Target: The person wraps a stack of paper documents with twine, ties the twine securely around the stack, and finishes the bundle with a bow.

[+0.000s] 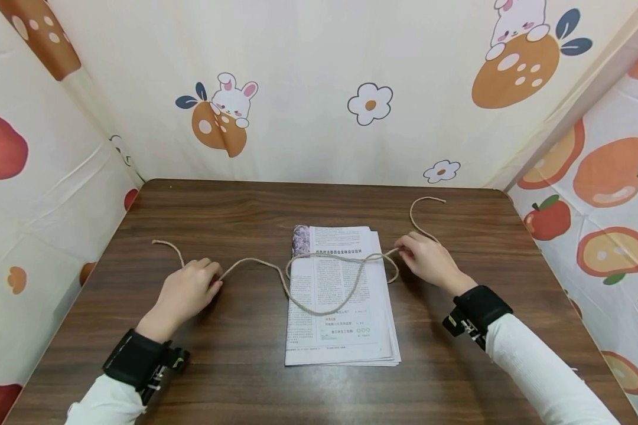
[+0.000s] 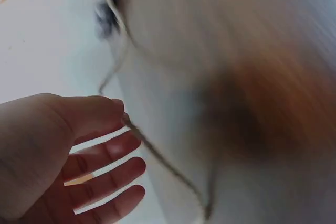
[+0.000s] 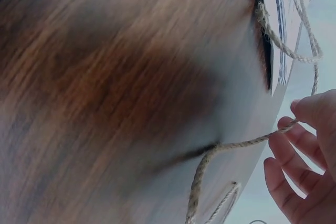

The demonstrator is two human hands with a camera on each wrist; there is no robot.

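A folded stack of newspaper (image 1: 340,336) lies on the brown table, and a thin beige rope (image 1: 255,260) runs across its top in loose loops that cross near the right edge. To the left of the paper, my left hand (image 1: 188,289) pinches the rope between thumb and forefinger; a short tail sticks out beyond it. My right hand (image 1: 427,260) pinches the rope right of the paper, its free end curving away toward the back. In the right wrist view the rope (image 3: 247,142) passes between the thumb and fingertips. The rope's part under the newspaper is hidden.
The wood-grain table (image 1: 218,366) ends at a patterned curtain (image 1: 308,130) at the back. Printed cloth also hangs on the left and right sides. A black wrist strap with a small camera (image 1: 475,316) sits on each forearm.
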